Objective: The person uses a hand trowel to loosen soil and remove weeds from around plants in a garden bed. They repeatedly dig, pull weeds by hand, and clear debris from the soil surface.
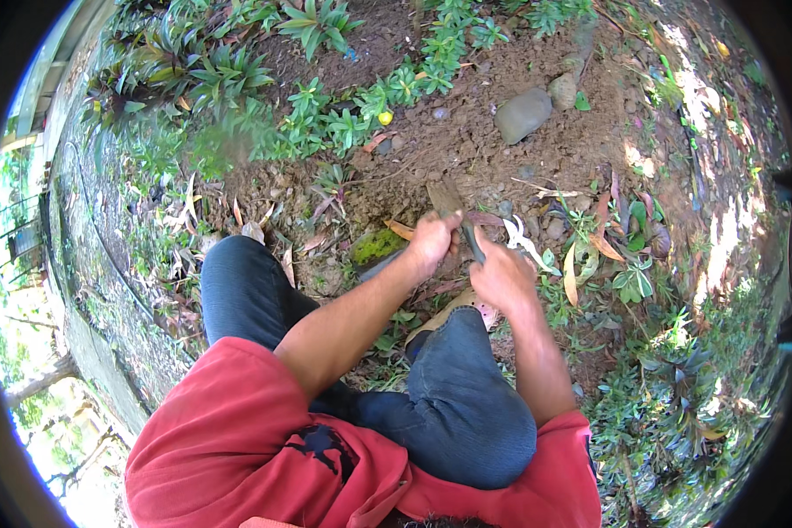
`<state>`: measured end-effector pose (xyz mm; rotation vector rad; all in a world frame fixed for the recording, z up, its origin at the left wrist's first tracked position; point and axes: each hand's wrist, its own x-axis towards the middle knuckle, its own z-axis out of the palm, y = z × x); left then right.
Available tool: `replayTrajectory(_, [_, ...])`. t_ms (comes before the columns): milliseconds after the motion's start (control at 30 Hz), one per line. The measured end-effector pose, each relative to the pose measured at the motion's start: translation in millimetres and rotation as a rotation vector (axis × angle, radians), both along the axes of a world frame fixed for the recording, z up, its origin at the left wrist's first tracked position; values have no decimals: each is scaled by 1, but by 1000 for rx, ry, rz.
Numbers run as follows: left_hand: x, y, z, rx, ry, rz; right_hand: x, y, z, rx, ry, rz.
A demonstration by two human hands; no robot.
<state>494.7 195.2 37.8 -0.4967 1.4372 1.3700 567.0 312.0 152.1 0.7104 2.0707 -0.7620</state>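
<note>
A flat-bladed digging tool with a soil-coated blade [443, 197] is in front of my knees, its blade pointing away from me over loose soil. My right hand [507, 274] grips its grey handle [473, 243]. At the near end of the blade is my left hand [431, 243], fingers curled and thumb against the tool. Whether the blade tip touches the ground is hard to tell. Beside my left wrist lies a mossy stone [375, 247], partly covered by the forearm. A white strip [523, 239] lies just beyond my right hand.
Low leafy plants [343, 122] border the soil ahead. A large smooth stone [523, 116] rests beside a smaller stone [562, 91]. Dry leaves [606, 247] and cut greenery lie to the right. A thin dark hose or cable [109, 254] runs along the left.
</note>
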Motion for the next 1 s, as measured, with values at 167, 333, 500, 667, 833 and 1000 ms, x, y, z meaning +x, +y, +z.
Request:
replayTrajectory(167, [-42, 7, -17, 96, -263, 95, -50, 21, -10, -19, 8, 52])
replayTrajectory(333, [-61, 26, -11, 179, -335, 190, -107, 62, -14, -25, 74, 394])
replayTrajectory(500, [-71, 33, -7, 127, -330, 204, -127, 78, -24, -117, 116, 515])
replayTrajectory(667, [-20, 7, -17, -21, -154, 72, -13, -2, -43, 68, 93, 56])
replayTrajectory(833, [-10, -17, -25, 43, 18, 47, 19, -26, -62, 18, 435, -28])
replayTrajectory(1000, [-4, -57, -1, -144, 13, 93, 12, -46, -54, -184, 210, 14])
